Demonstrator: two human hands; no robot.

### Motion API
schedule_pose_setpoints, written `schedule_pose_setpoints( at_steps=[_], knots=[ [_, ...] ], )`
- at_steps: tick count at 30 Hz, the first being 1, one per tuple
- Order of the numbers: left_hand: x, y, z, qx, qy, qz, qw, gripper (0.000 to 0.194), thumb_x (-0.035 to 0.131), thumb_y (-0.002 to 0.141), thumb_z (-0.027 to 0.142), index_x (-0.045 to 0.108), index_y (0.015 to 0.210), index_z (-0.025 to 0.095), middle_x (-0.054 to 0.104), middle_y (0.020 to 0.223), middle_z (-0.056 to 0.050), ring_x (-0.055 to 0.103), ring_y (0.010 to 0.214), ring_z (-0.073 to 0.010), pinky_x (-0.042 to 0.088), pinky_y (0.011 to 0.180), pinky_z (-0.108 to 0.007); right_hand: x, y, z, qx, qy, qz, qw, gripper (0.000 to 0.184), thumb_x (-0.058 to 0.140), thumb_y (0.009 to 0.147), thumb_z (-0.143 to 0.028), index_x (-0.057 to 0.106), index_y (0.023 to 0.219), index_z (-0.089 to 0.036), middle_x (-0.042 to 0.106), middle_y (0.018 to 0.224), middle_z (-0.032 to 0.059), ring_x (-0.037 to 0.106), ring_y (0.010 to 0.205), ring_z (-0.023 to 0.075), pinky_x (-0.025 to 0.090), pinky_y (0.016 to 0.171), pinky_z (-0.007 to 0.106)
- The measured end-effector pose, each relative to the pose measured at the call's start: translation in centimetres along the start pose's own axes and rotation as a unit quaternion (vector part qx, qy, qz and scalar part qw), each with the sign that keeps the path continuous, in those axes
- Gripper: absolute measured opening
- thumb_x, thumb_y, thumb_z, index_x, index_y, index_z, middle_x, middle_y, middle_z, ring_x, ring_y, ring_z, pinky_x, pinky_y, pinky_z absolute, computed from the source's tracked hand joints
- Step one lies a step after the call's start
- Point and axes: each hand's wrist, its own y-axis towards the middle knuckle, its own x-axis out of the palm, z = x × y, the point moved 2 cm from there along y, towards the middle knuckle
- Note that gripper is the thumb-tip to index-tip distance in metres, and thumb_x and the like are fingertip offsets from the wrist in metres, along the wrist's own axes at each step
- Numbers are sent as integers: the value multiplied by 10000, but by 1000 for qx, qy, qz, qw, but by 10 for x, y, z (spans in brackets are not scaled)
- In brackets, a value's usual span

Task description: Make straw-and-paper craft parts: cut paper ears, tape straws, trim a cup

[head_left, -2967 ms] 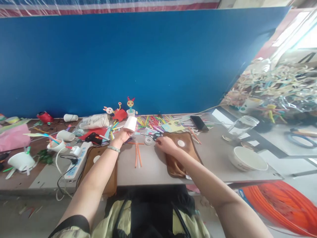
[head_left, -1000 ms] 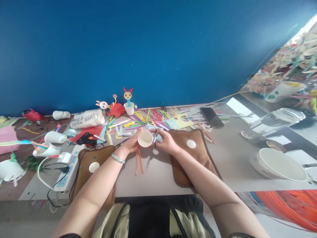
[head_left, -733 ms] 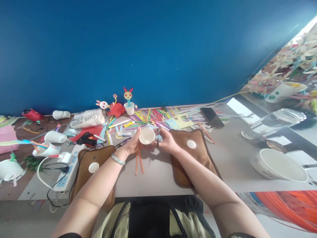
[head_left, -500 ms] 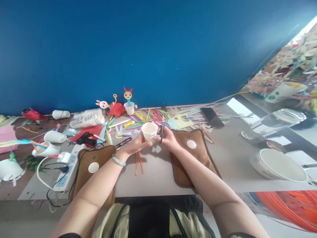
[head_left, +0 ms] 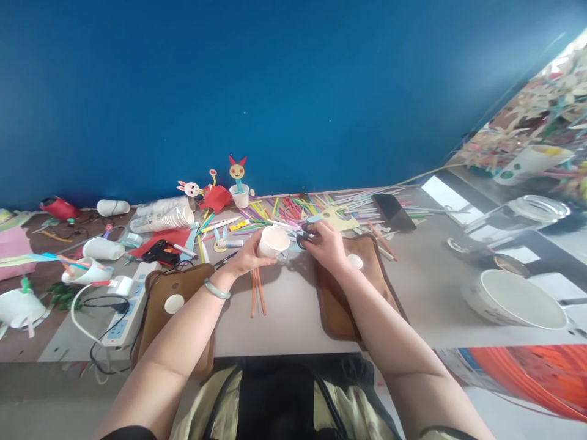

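My left hand [head_left: 250, 255] is wrapped round a white paper cup [head_left: 274, 242], held above the table with its mouth tilted up toward me. To the right of the cup, my right hand [head_left: 324, 241] grips a pair of scissors [head_left: 304, 237] by the dark handles. Their blades point left toward the cup and are hard to make out. Under the cup, brown pipe cleaners [head_left: 257, 293] lie on the table. Colourful pipe cleaners [head_left: 288, 206] are heaped behind both hands, with a cut yellow paper sheet [head_left: 340, 218] on them.
Brown cushions [head_left: 153, 330] lie at the table's front on both sides. A power strip [head_left: 126, 321], a glue gun [head_left: 162, 253] and stacked paper cups [head_left: 162, 219] are on the left. A phone [head_left: 393, 212] and a large white bowl [head_left: 518, 299] stand to the right.
My right hand, with the scissors, has drawn away from the cup to the right and slightly back. The left hand has shifted a little left and tilted the cup.
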Motion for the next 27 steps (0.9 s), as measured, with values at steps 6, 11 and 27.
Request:
schedule_pose_setpoints(
  at_steps=[6,11,27],
  knots=[
    [1,-3,-4,-15,-23,-12,1000,825,893,626,382,531,1338,177,626,1313,-148,577,1219,-321,449,1038,-441,-10,-2,-10,-132,-155,4,979,85,666,819,-273,617,844,-207,620,833,63,540,794,241,388,764,368],
    [1,-5,-5,-30,-61,12,998,743,909,604,326,562,1242,167,658,1228,-137,610,1136,-294,489,956,-399,-8,-5,-18,-177,-213,8,961,60,624,876,-242,630,835,-199,615,841,65,492,778,226,333,752,359],
    [4,-7,6,-32,-61,10,998,731,907,617,398,592,1223,138,681,1202,-148,613,1155,-303,444,1028,-449,-2,-9,-24,-198,-271,15,942,112,627,872,-211,627,761,-198,558,791,52,418,745,207,266,732,353]
  ],
)
